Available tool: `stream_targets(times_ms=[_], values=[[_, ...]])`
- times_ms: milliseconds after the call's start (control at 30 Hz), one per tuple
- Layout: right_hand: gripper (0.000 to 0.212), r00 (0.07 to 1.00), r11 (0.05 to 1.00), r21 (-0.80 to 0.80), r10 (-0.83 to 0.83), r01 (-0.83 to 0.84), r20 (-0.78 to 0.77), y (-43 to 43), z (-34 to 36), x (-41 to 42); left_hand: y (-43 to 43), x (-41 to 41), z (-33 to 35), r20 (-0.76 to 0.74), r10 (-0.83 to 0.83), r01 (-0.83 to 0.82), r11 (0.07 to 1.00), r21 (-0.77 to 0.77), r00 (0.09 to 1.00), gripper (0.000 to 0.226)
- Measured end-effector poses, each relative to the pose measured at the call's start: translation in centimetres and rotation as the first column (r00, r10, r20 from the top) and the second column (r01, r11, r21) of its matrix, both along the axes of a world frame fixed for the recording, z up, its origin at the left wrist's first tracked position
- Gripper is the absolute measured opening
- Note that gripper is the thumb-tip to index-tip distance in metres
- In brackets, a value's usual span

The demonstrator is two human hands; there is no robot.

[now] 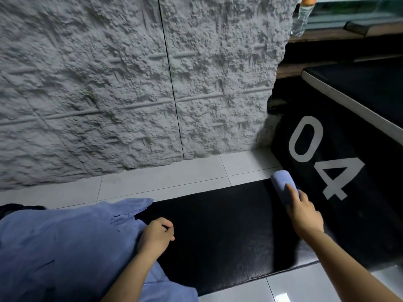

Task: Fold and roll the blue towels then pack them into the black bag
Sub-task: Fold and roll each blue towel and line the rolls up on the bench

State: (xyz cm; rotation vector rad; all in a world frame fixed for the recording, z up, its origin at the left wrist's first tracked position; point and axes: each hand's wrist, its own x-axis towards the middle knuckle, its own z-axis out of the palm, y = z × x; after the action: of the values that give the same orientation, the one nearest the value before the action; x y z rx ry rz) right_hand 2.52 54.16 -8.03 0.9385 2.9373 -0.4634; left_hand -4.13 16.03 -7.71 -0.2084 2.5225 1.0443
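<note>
Fingers point(291, 189) of right hand point(305, 212) wrap soft blue cylindrical towel roll point(280, 180)

This is an indoor room, and it looks more like a work place than a home, though which kind is hard to tell. It has a rough grey wall point(109, 83), a white tile floor point(174, 177), a black mat point(218, 236) and a big white number 04 point(322, 158) on a black surface point(370, 225).

Rolled towel point(282, 183): pale blue, plain.
Loose towels point(65, 247): blue, plain.
Mat point(218, 236): black.
Numbered surface point(362, 227): black, white "04".
Wall point(109, 83): grey, rough relief.
Floor point(165, 177): white tiles.
</note>
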Motion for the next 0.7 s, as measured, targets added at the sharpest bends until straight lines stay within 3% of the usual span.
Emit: stream_targets(times_ms=[267,400,600,700], values=[[0.071,0.996,1.0,-0.003,0.009,-0.009,0.092,0.3,1.4,0.0,-0.4,0.4,1.6,-0.056,0.012,-0.005,0.993,0.12,0.998,0.019],[0.074,0.999,0.994,0.103,0.044,-0.047,0.029,-2.6,3.1,-0.1,-3.0,1.0,4.3,-0.14,0.077,-0.048,0.979,0.199,0.987,0.025],[0.065,0.867,0.873,-0.005,0.485,-0.488,-0.114,-15.8,6.7,-0.4,-10.7,3.1,7.8,-0.362,0.003,-0.034,0.996,-0.078,0.932,0.029],[0.054,0.778,0.759,-0.171,0.616,-0.629,-0.127,-23.9,8.0,-0.9,-14.5,4.6,8.4,-0.421,-0.145,-0.026,0.927,-0.375,0.895,0.026]])
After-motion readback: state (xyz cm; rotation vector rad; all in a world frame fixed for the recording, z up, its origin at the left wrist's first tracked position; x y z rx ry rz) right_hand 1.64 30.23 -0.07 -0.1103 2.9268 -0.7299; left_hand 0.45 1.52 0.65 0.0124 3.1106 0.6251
